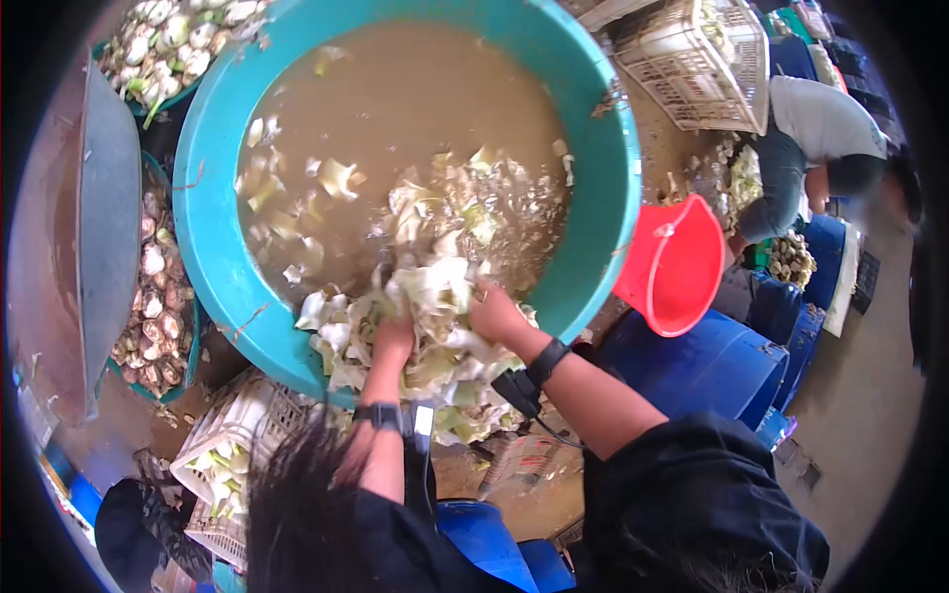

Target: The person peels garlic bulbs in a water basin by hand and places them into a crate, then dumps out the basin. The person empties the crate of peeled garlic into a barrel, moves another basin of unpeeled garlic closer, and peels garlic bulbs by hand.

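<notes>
Between my left hand (393, 339) and my right hand (497, 314) is a bunch of pale, yellowish-white bulb scales (435, 289), held at the near rim of a turquoise tub (214, 222). My left fingers are partly buried in the scales. The right hand's fingers curl against the bunch from the other side. Brown, muddy water (425, 84) fills the tub, with loose scales (339, 178) floating in it. More scales (460, 387) are heaped below my hands, over the near rim. Each wrist wears a dark band.
Right of the tub stands a red bucket (682, 267), with blue barrels (682, 361) near it. A crate (692, 69) and a bending person (816, 119) are beyond. On the left are tubs of bulbs (153, 316) and a grey metal basin (109, 217). A crate (237, 435) holds more pale pieces.
</notes>
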### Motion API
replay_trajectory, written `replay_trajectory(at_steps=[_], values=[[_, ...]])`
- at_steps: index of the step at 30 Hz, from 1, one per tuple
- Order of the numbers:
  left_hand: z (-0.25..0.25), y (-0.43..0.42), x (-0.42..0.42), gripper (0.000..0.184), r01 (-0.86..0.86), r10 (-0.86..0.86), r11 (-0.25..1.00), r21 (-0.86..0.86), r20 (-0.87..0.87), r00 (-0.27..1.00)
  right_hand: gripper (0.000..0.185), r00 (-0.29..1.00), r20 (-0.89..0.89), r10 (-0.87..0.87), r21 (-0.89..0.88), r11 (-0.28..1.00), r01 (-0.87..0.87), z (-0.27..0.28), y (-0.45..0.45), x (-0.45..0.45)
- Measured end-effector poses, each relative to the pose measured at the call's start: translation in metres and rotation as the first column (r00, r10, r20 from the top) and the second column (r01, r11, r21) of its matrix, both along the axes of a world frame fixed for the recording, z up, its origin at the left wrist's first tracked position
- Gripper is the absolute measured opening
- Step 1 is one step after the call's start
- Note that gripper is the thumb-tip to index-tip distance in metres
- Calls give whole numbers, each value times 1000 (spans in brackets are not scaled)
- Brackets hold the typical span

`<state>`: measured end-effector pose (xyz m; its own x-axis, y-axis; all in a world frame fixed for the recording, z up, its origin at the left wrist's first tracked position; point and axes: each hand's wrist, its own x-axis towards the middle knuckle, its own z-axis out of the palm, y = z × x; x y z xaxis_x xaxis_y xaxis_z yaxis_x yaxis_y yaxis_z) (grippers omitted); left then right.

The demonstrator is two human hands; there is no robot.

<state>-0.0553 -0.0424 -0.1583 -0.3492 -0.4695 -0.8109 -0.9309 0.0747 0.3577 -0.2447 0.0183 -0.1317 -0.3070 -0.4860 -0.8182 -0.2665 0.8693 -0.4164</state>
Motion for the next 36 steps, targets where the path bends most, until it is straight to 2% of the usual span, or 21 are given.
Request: replay_trajectory(at_steps=[1,2,4,5,6,7,8,9,10,12,14,16,19,21,23,26,30,31,32,35,36], values=[[67,-8,-20,54,-597,597,801,-32,-12,802,37,976,-216,15,-261,963,-73,36,-9,-14],[72,8,-15,50,-676,654,721,-149,-173,736,36,908,-417,-27,-483,853,-197,79,-24,-28],[93,28,-2,47,-774,689,561,-293,-353,633,38,969,-81,-235,-527,835,159,83,-29,-55],[110,38,4,47,-785,700,523,-332,-358,618,38,868,-287,406,-380,783,-492,85,-25,-70],[111,52,11,49,-774,667,497,-392,-398,630,39,367,-357,859,-132,343,-930,85,-21,-86],[113,65,13,56,-731,660,500,-465,-342,669,46,79,-382,921,98,125,-987,56,-23,-90],[124,66,3,56,-728,654,496,-474,-347,672,46,82,-393,916,92,128,-988,58,-35,-103],[136,72,-10,62,-837,768,309,-452,-401,499,48,575,-473,668,-148,583,-799,60,-47,-121],[144,78,-19,68,-904,840,98,-417,-453,300,50,887,-408,215,-393,836,-383,65,-61,-140],[101,105,21,87,-864,975,92,-495,-130,178,56,735,-603,-309,-638,741,-212,81,-81,-190],[53,133,28,90,-859,998,-1,-512,59,-36,58,255,-908,-332,-383,905,-185,43,-64,-242],[6,154,22,92,-872,957,-84,-482,204,-205,58,788,-455,-415,-300,905,303,7,-47,-283],[-44,170,12,96,-861,877,-169,-480,326,-354,44,813,35,-581,-173,797,578,15,-44,-287],[-38,180,10,98,-836,859,-226,-500,303,-414,41,854,138,-502,-168,838,520,16,-33,-291],[30,147,-9,81,-895,921,-384,-227,-162,-354,40,865,270,-423,-159,866,474,23,-37,-298],[52,146,-2,77,-907,870,-397,-141,-373,-323,33,862,248,-442,-36,885,465,68,-31,-285],[123,146,-22,84,-839,835,-532,-112,-232,-499,32,880,241,-409,-50,901,432,134,-6,-294],[107,173,-14,86,-875,858,-481,-64,-243,-453,31,892,252,-376,-53,915,401,163,-7,-292],[91,198,-14,81,-794,774,-606,40,-202,-600,31,903,262,-341,-54,929,366,195,-8,-286],[190,190,-58,69,-863,804,-505,9,-357,-475,29,921,232,-312,-75,939,336,261,-9,-290],[241,179,-63,62,-852,743,-461,249,-416,-524,28,928,224,-297,-78,944,321,277,-3,-292]])
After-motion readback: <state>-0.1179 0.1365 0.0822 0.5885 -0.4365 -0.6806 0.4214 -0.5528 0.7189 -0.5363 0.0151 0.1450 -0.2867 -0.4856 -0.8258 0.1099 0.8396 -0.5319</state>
